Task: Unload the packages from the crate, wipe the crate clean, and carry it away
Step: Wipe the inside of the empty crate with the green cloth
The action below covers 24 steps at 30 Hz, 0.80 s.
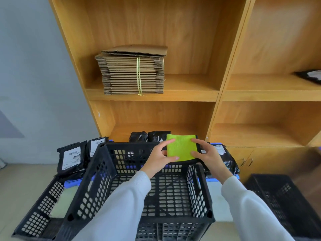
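Partly hidden packages (150, 136) behind held cloth (181, 147).

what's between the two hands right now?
In the head view, a folded green cloth spans the gap: the left hand pinches its left edge, the right hand its right edge, above the far rim of the empty black crate.

Views: I have just one, the head camera.
Facing: forward and down, towards the wooden shelving (173, 94).
Nearness: close above the black crate (139, 197).
Lens: wide-angle, the shelf edges splay outwards.
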Each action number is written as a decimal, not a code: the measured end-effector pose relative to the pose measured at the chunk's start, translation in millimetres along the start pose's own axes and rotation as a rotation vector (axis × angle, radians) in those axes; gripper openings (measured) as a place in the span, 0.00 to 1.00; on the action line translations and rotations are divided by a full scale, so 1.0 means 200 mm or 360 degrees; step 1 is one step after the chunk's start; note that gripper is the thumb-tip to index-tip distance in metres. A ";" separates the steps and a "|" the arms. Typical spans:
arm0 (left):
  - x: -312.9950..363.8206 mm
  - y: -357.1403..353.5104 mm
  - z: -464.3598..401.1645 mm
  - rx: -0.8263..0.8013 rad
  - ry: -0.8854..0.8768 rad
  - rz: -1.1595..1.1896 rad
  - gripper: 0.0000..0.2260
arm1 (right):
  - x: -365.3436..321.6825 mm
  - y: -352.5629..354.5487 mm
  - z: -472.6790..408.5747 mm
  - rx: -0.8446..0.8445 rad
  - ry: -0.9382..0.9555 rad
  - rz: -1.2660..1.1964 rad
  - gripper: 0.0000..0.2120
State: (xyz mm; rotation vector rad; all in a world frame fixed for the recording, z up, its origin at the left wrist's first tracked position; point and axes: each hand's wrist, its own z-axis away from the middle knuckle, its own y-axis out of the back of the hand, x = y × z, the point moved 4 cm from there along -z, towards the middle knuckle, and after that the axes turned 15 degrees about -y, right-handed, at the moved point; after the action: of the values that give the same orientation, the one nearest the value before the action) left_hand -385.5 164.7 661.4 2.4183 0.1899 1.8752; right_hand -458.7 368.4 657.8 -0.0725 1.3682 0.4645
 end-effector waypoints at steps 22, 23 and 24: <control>-0.53 -0.76 -0.45 -0.0066 0.0066 -0.1399 0.33 | 0.86 0.73 -0.25 0.0136 -0.0598 0.0200 0.20; -0.55 -0.77 -0.44 -0.0082 0.0070 -0.1444 0.33 | 0.92 0.70 -0.27 0.0103 -0.0630 0.0188 0.20; -0.56 -0.78 -0.44 -0.0087 0.0072 -0.1473 0.32 | 0.98 0.67 -0.28 0.0065 -0.0675 0.0188 0.21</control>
State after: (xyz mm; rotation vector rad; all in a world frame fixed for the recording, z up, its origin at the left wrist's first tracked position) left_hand -506.0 300.8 554.1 1.7368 1.0268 1.4375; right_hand -534.5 526.4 487.9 0.1349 0.9671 0.5172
